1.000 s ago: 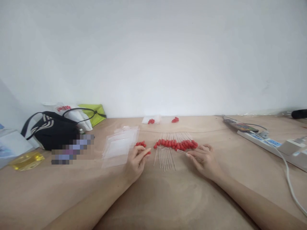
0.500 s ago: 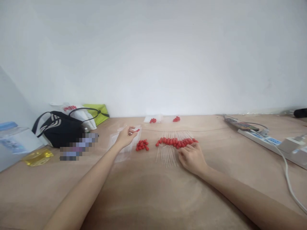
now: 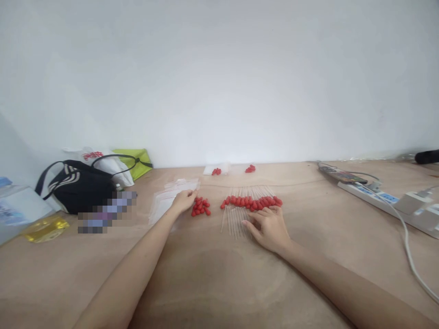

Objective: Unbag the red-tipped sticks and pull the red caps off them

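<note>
A row of thin glass pipettes with red rubber bulbs (image 3: pixel 252 201) lies on the wooden table (image 3: pixel 219 283). My right hand (image 3: pixel 269 227) rests on the near ends of the glass tubes, with the thumb spread left and the fingers loosely stretched towards the bulbs, holding nothing. A small pile of loose red bulbs (image 3: pixel 200 207) lies left of the row. My left hand (image 3: pixel 184 201) touches the left edge of that pile and lies over a stack of clear zip bags (image 3: pixel 166 200). Its fingertips are hidden behind the hand.
At the back stand a small bag with red bulbs (image 3: pixel 216 171) and another red heap (image 3: pixel 250 169). On the left are a black bag (image 3: pixel 80 185), a green pouch (image 3: pixel 135 160) and a yellow packet (image 3: pixel 44 228). A power strip (image 3: pixel 384 196) with cables is on the right.
My left hand went from near my body out over the clear bags with a red bulb, then came down beside the loose bulb pile. My right hand slid left onto the tubes.
</note>
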The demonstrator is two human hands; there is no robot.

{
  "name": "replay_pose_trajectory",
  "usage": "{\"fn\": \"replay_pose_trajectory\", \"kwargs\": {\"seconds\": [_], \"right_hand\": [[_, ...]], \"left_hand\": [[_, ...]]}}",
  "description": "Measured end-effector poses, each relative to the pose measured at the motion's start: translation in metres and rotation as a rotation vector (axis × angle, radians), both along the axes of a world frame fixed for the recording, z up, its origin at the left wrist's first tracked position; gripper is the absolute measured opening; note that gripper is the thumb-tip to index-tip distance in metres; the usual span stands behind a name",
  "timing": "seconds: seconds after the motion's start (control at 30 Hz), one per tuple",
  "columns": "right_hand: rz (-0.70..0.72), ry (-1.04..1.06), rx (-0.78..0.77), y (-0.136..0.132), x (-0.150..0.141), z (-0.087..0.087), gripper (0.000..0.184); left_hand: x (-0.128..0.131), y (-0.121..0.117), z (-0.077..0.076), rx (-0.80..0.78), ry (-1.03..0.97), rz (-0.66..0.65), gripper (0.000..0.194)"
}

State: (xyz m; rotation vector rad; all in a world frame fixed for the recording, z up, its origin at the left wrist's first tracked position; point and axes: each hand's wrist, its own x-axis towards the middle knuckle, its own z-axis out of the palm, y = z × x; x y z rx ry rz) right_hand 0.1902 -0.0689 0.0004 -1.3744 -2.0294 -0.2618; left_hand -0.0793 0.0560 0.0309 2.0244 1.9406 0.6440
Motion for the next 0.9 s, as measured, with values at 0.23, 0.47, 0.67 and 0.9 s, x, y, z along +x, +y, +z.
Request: {"fn": "replay_pose_trajectory", "kwargs": {"seconds": [0.23,0.47,0.67,0.9], "right_hand": [[-0.005,0.105,-0.012,0.001,0.005,-0.001,0.031],[-0.041,0.128,0.020,0.002,0.015,0.000,0.028],[-0.037,0.136,0.034,0.001,0.016,0.001,0.026],[-0.017,0.154,0.043,0.001,0.016,0.001,0.026]], "left_hand": [[-0.002,0.005,-0.004,0.018,0.018,0.019,0.043],[-0.006,0.007,-0.004,0.038,0.038,0.028,0.044],[-0.007,0.007,-0.005,0.044,0.058,0.023,0.043],[-0.001,-0.001,0.005,0.099,0.110,0.014,0.039]]}}
